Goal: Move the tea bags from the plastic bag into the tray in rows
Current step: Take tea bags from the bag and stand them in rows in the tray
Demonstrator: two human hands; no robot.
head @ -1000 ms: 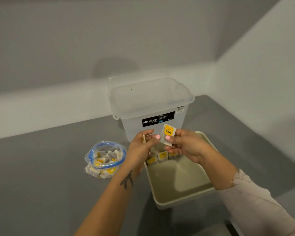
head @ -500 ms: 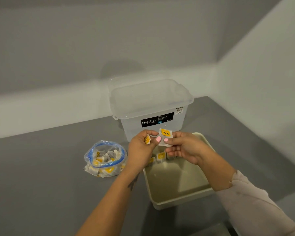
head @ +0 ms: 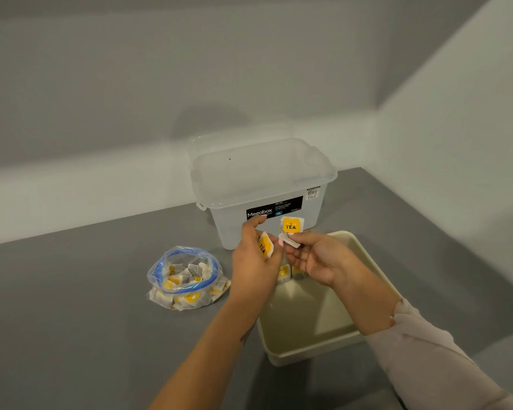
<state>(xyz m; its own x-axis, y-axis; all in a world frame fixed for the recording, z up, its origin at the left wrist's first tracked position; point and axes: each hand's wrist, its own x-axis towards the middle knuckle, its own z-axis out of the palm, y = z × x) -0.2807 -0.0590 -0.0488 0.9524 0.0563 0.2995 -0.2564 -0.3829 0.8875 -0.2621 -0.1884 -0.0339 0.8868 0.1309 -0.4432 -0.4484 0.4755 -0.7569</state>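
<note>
Both hands hover over the far end of the beige tray (head: 308,355), each pinching a tea bag. The left hand (head: 253,263) holds a tea bag (head: 265,245) between thumb and fingers, its yellow "TEA" tag turned sideways and partly covered by the fingers. The right hand (head: 316,258) pinches a second tea bag (head: 290,229) by its lower edge, so the yellow tag stands upright and readable. Below the hands, two or more tea bags in the tray (head: 285,273) lie along the far wall, mostly hidden by the fingers, so their number is unclear. The clear plastic bag (head: 187,279) with a blue zip rim sits open on the grey table (head: 71,291), left of the tray and apart from it, holding a jumble of tea bags. A lidded translucent Megabox storage box (head: 261,184) stands behind the tray. The right sleeve (head: 433,356) is cut off by the frame edge.
</note>
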